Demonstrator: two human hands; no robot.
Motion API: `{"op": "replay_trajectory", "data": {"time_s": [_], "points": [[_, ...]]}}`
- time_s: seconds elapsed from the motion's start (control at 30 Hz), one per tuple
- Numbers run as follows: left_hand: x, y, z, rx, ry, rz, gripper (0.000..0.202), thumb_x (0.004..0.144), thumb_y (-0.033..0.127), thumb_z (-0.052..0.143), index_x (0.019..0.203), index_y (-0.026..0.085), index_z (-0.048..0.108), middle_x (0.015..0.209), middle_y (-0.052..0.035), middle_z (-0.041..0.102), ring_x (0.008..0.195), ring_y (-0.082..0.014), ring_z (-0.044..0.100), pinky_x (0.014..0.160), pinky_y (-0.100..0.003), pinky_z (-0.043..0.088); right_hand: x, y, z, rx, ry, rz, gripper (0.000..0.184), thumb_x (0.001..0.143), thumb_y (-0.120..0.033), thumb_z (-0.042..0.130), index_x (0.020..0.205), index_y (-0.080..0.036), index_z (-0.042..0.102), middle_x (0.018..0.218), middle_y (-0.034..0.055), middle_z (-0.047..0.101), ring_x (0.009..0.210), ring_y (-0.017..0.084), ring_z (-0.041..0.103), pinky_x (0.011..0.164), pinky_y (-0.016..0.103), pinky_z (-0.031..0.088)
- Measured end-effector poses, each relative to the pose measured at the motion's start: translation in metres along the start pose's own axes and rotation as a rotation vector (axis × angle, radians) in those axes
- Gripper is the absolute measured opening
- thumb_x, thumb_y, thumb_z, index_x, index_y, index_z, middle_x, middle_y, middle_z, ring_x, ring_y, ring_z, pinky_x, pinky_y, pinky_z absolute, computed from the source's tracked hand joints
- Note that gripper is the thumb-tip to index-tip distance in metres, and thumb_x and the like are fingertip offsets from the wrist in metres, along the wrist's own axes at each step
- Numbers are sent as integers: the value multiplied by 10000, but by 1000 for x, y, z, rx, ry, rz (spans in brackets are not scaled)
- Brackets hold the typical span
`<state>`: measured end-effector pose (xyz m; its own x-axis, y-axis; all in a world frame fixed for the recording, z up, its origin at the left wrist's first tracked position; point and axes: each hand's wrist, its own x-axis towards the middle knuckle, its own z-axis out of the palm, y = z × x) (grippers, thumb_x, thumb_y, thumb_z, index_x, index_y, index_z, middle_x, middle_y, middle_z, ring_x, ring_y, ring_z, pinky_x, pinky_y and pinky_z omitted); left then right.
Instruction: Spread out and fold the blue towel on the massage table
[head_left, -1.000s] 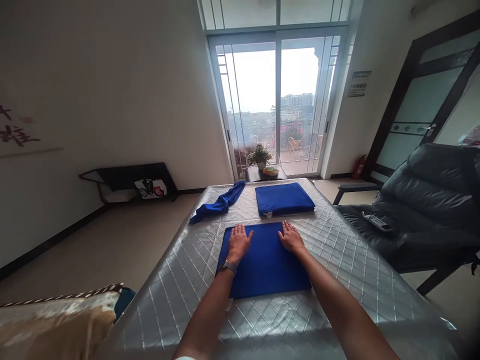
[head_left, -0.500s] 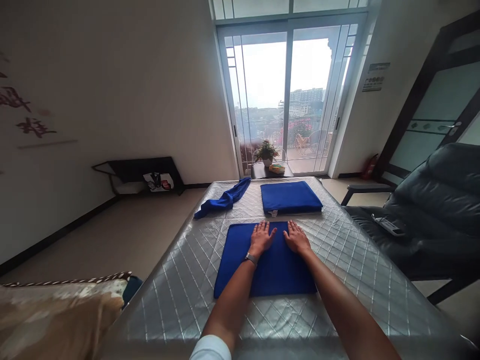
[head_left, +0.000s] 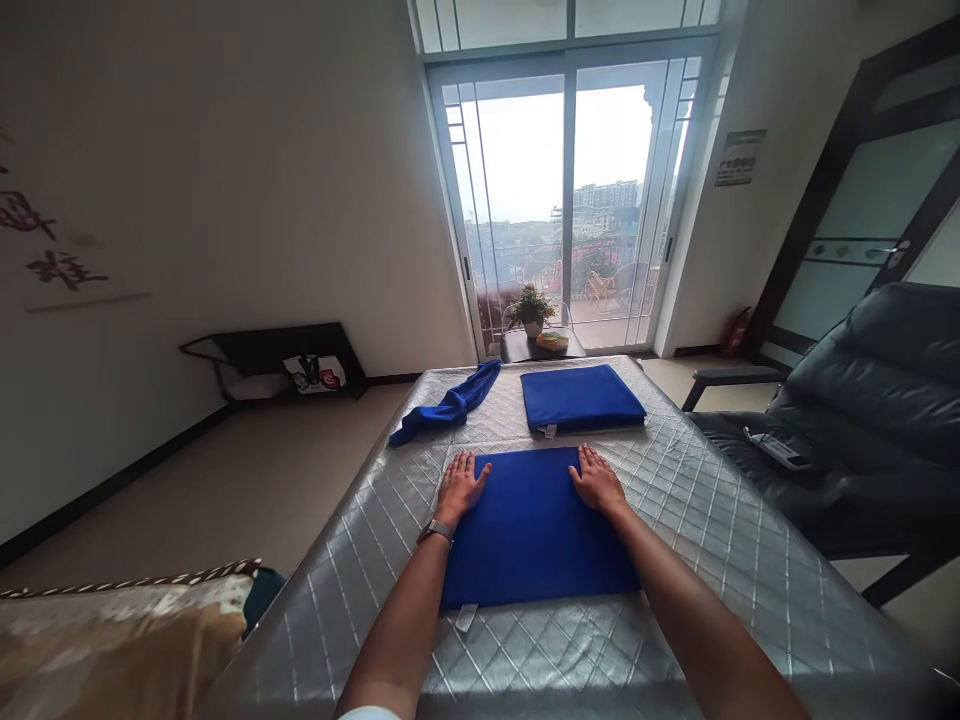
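A blue folded cloth (head_left: 536, 530) lies flat before me on the table's silver quilted cover (head_left: 360, 590). My left hand (head_left: 459, 487) rests palm down at its far left corner, fingers stretched out. At the far right corner my right hand (head_left: 598, 480) lies flat too, fingers extended. A small white tag (head_left: 466, 617) sticks out from the cloth's near edge. Just beyond is a second blue folded cloth (head_left: 581, 395), thicker, with its own tag. To its left a crumpled blue cloth (head_left: 448, 408) lies in a long twisted strip.
A dark armchair (head_left: 862, 430) with a grey device (head_left: 780, 450) on its seat stands close on the right. Behind the table a chair (head_left: 514, 347) holds a potted plant (head_left: 532, 308). A patterned blanket (head_left: 127, 640) is at the lower left.
My left hand has slid left from the cloth's middle to its left edge. The right hand has barely moved. The tag at the near edge now shows.
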<state>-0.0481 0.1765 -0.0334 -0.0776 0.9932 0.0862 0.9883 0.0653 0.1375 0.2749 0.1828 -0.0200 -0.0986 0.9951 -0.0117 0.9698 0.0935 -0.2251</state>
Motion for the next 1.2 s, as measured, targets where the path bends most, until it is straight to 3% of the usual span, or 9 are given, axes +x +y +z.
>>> {"op": "replay_trajectory", "data": {"time_s": [0.17, 0.27, 0.37, 0.5, 0.6, 0.67, 0.77, 0.87, 1.2], "points": [[5, 1, -10, 17, -39, -8, 795, 993, 643, 180, 1580, 134, 349, 1647, -156, 331, 1534, -285, 298, 1244, -484, 257, -1, -1, -1, -1, 1, 2, 722, 1030, -455, 246, 1624, -47, 216, 1706, 113, 184, 1574, 206, 140, 1267, 341, 94], [8, 20, -17, 30, -1, -59, 814, 1001, 626, 170, 1569, 73, 356, 1633, -206, 341, 1534, -330, 286, 1245, -519, 243, -3, -2, -3, 3, 4, 0, 723, 1028, -454, 246, 1624, -45, 216, 1706, 113, 186, 1573, 208, 147, 1268, 343, 94], [5, 67, -18, -7, 58, 54, 762, 1020, 579, 184, 1562, 80, 379, 1625, -198, 370, 1540, -330, 272, 1252, -503, 245, -3, -3, -4, 10, 0, 1, 724, 1027, -460, 241, 1624, -52, 220, 1705, 114, 189, 1572, 213, 154, 1269, 351, 100], [-6, 151, -2, -86, 50, 300, 707, 1033, 586, 184, 1536, 165, 449, 1598, -117, 455, 1500, -234, 374, 1244, -369, 287, -2, -1, -1, -14, 21, -3, 710, 1027, -437, 255, 1620, -48, 235, 1700, 121, 209, 1568, 217, 174, 1267, 346, 111], [-12, 196, 13, -164, 46, 391, 696, 1039, 576, 184, 1530, 164, 455, 1589, -143, 461, 1496, -251, 382, 1234, -419, 307, -1, 4, 3, -35, 20, -32, 669, 1020, -348, 260, 1620, -54, 239, 1701, 110, 209, 1569, 195, 168, 1261, 322, 117], [-14, 207, 20, -203, 44, 394, 673, 1042, 555, 197, 1539, 174, 445, 1580, -164, 465, 1496, -276, 381, 1225, -482, 314, 0, 6, 5, -39, 23, -49, 665, 1013, -325, 275, 1622, -60, 239, 1702, 107, 203, 1571, 189, 159, 1260, 318, 123], [-14, 199, 23, -194, 29, 349, 681, 1034, 574, 178, 1565, 214, 406, 1606, -133, 433, 1518, -270, 340, 1244, -499, 278, 0, 5, 5, -27, 31, -47, 680, 1021, -372, 266, 1615, -41, 246, 1698, 128, 212, 1569, 207, 167, 1263, 339, 128], [-14, 170, 20, -153, 5, 288, 754, 1015, 625, 127, 1579, 194, 379, 1648, -108, 365, 1547, -253, 271, 1270, -461, 225, -1, 1, 2, -9, 34, -23, 710, 1026, -427, 252, 1614, -31, 243, 1697, 136, 216, 1566, 223, 182, 1266, 352, 117], [-9, 28, 1, -20, 24, -39, 829, 986, 684, 117, 1589, 162, 342, 1674, -122, 304, 1559, -270, 233, 1272, -451, 186, -1, -1, 0, -6, 21, -8, 726, 1024, -453, 249, 1619, -39, 230, 1704, 121, 190, 1569, 214, 169, 1266, 340, 98]]}}
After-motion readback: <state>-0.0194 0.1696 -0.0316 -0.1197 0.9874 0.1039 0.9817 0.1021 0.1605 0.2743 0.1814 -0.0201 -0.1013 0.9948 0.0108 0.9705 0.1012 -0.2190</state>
